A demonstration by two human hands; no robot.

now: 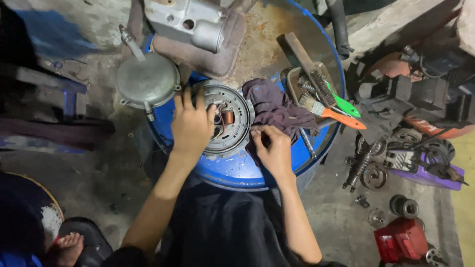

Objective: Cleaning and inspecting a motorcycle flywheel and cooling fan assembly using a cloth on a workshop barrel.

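Observation:
A round metal stator plate (236,116) with copper coils lies on top of a blue drum (232,170). My left hand (192,126) rests over the plate's left side, fingers spread on its rim. Just right of the plate, my right hand (273,148) pinches the lower edge of a dark purple rag (276,106) that lies bunched beside the plate.
A wire brush (309,69) and brushes with green and orange handles (341,112) lie in a small tray on the drum's right. A grey domed cover (147,81) and an engine casing (190,20) sit behind. Engine parts, springs and a red box (400,240) litter the floor at right.

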